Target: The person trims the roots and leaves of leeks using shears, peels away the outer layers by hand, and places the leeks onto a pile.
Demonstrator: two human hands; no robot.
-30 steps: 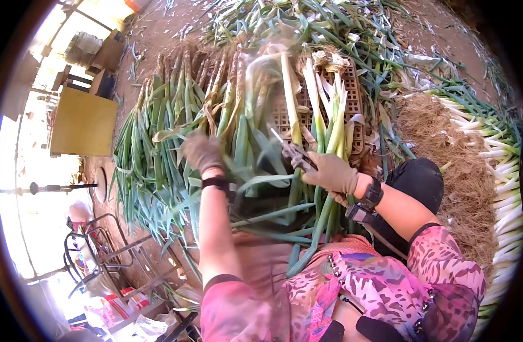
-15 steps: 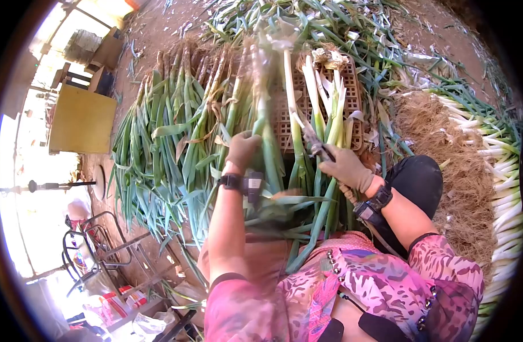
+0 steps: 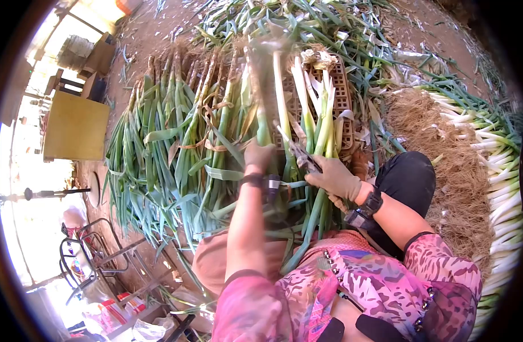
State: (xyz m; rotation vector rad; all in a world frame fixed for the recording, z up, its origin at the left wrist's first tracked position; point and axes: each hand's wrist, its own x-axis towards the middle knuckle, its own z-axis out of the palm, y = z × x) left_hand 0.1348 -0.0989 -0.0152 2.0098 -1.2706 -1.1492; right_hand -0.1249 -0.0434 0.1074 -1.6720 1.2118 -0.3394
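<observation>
In a glove, my left hand (image 3: 259, 156) is closed around the green stalk of a leek (image 3: 264, 132), whose upper part is smeared by motion. My right hand (image 3: 336, 178), also gloved, grips a metal air blow gun (image 3: 300, 155) with a hose running back under the wrist. The gun's thin nozzle points up and left toward the held leek. Just right of it, peeled leeks with white shafts (image 3: 279, 85) lie on a brown plastic crate (image 3: 342, 102). Unpeeled leeks (image 3: 176, 114) with dry, brownish root ends lie in a thick row to the left.
Cleaned leeks (image 3: 503, 182) with bushy roots (image 3: 432, 171) are stacked along the right. Leaf scraps (image 3: 307, 23) cover the ground at the far side. A metal frame (image 3: 102, 251), plastic bags and a yellow box (image 3: 74, 126) stand at left. My bent knee (image 3: 409, 188) is beside the crate.
The view has shifted slightly, moving the crate and leeks left. My left hand has moved right along with its leek, closer to the gun. The right hand keeps its hold on the gun.
</observation>
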